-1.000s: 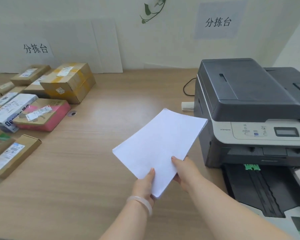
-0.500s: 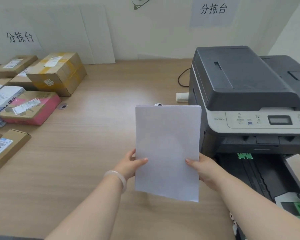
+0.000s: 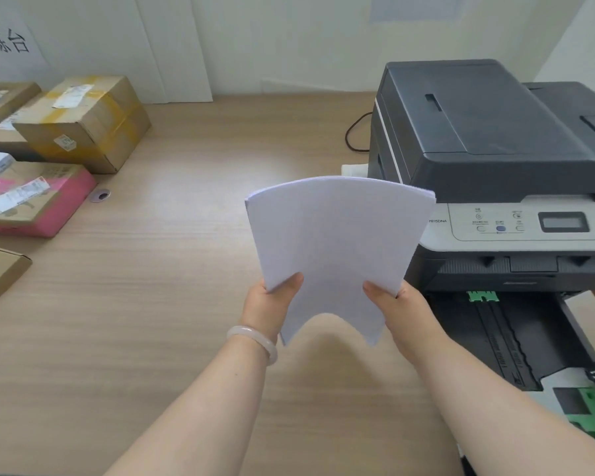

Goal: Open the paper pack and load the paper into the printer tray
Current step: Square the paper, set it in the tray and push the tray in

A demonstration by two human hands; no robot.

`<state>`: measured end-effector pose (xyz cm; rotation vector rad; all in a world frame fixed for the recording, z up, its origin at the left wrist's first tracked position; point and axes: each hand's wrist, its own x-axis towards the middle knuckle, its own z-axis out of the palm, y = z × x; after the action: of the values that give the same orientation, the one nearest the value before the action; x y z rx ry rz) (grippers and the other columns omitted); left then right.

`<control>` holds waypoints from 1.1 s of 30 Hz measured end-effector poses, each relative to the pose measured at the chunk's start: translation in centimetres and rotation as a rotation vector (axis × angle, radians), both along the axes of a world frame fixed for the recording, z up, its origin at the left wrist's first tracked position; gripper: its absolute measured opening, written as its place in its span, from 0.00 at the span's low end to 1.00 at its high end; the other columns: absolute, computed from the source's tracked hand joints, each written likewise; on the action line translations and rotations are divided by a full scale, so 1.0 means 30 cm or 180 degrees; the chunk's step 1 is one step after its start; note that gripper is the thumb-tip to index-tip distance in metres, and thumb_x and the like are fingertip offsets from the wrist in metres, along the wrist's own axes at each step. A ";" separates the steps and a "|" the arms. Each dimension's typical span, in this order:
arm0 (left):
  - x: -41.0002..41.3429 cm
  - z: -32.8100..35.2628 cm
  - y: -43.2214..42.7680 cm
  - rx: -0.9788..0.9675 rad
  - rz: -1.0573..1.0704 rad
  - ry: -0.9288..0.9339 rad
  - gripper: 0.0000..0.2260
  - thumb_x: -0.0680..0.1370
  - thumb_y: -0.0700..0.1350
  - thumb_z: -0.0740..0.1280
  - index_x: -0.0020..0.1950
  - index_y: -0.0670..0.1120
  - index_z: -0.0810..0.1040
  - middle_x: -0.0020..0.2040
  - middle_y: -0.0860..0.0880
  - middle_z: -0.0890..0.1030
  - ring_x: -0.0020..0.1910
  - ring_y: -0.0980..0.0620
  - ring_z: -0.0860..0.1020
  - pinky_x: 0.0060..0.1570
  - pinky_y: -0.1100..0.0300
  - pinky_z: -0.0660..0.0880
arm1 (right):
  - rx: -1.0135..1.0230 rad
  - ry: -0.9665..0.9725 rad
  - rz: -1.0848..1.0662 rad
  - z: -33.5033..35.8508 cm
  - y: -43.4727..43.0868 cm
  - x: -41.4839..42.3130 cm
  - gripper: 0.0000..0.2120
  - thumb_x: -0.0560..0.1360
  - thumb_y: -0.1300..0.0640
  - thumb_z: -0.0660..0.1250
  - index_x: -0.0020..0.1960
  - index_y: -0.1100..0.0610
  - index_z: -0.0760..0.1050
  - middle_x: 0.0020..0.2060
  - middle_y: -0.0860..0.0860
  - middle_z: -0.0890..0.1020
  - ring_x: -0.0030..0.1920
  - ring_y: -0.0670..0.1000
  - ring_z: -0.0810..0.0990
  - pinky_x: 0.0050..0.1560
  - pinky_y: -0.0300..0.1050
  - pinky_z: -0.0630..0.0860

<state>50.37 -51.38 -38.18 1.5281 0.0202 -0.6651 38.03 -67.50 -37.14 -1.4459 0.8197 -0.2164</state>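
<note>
left hand [image 3: 272,304]: pinching the left edge of the paper stack [image 3: 337,249], thumb on top, fingers hidden underneath; pale bangle [image 3: 255,341] on the wrist
right hand [image 3: 401,310]: same deal on the right edge, thumb on the face, fingers tucked behind
paper stack: plain white, held up off the desk [image 3: 172,269] just left of the printer [image 3: 495,166], bowed upward in the middle so the near edge arches between the hands
printer tray [image 3: 516,341]: pulled out at the printer's base, right of the hands, green guides showing, no paper visible in the part in view
writing on printer: "7615DNA" beside the control panel; button captions too small to read
wall sign [image 3: 7,42]: top left, cut off by the frame edge, the characters 拣台 readable
boxes [image 3: 83,121]: cardboard parcels with shipping labels along the left, one pink-sided; label print too blurry to read
vs half a second ago: the stack was flat then, now it's flexed into an arch, and both hands have slid down toward its near corners
</note>
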 end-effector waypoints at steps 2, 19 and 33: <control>-0.013 -0.034 0.001 0.0112 -0.0014 0.0044 0.06 0.69 0.49 0.74 0.44 0.49 0.83 0.42 0.50 0.86 0.43 0.51 0.84 0.45 0.55 0.80 | -0.0012 0.0053 -0.0021 -0.033 0.022 0.004 0.10 0.78 0.59 0.65 0.51 0.46 0.81 0.48 0.44 0.85 0.52 0.47 0.82 0.53 0.45 0.77; 0.006 0.037 0.016 0.0780 -0.0075 -0.0189 0.08 0.75 0.50 0.69 0.42 0.46 0.82 0.38 0.51 0.82 0.39 0.48 0.79 0.37 0.59 0.75 | -0.0445 0.0429 0.0110 0.047 0.041 0.033 0.10 0.78 0.55 0.64 0.58 0.52 0.77 0.51 0.51 0.83 0.51 0.53 0.80 0.52 0.46 0.74; 0.076 0.533 0.039 -0.0273 -0.0584 -0.0586 0.09 0.75 0.47 0.70 0.51 0.44 0.80 0.48 0.42 0.85 0.45 0.41 0.84 0.50 0.43 0.80 | -0.0573 -0.0523 -0.0118 0.549 -0.007 0.002 0.09 0.79 0.50 0.62 0.55 0.54 0.76 0.51 0.54 0.84 0.50 0.57 0.83 0.54 0.57 0.79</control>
<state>52.64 -50.21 -22.18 1.5141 -0.2875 -0.6590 38.10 -67.70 -20.66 -1.5587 0.7069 -0.4408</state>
